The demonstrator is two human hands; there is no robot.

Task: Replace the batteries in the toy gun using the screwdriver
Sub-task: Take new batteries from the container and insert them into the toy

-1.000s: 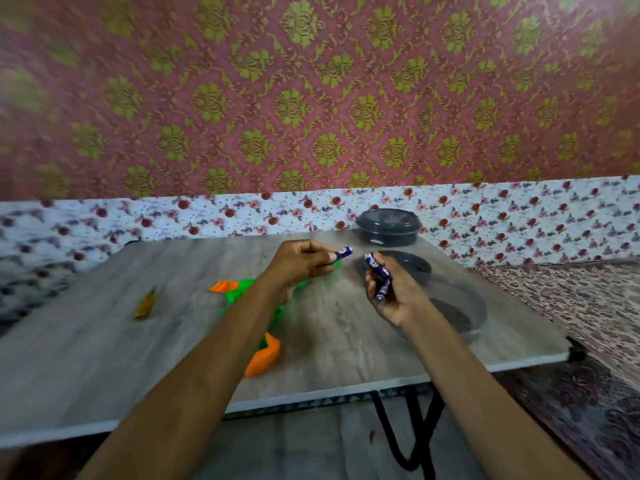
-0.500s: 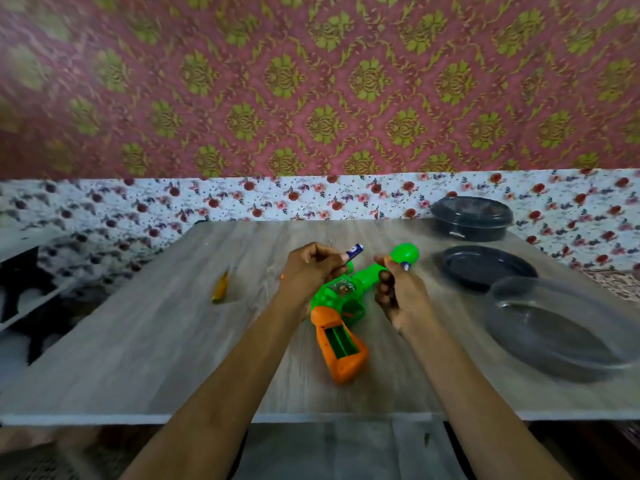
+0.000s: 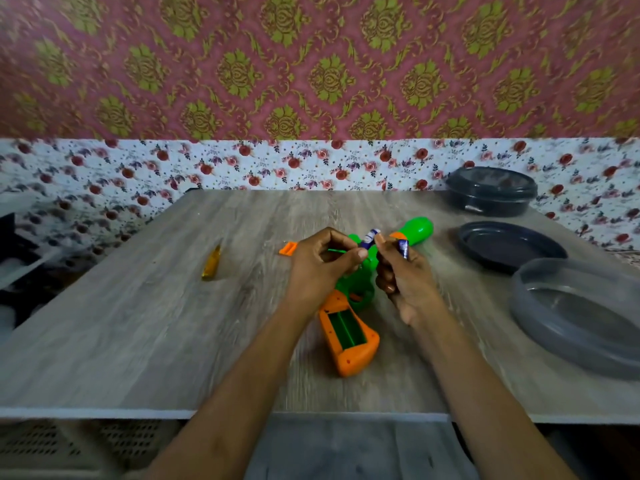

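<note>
Hands have drawn together since a moment ago: the right hand (image 3: 405, 282) has pushed its right battery (image 3: 402, 248) up out of its curled fingers, nearly meeting the left battery (image 3: 369, 238) pinched by the left hand (image 3: 322, 268), both just above the toy gun's barrel. The toy gun (image 3: 349, 355) lies flat on the table (image 3: 138, 323), its battery compartment (image 3: 346, 329) open and apparently empty. Its cover (image 3: 288, 248) sits just left of the gun, with the screwdriver (image 3: 212, 263) farther left, untouched. Looks like the loading step: next, one cell comes down to the gun's grip and seats in the bay, polarity matched
</note>
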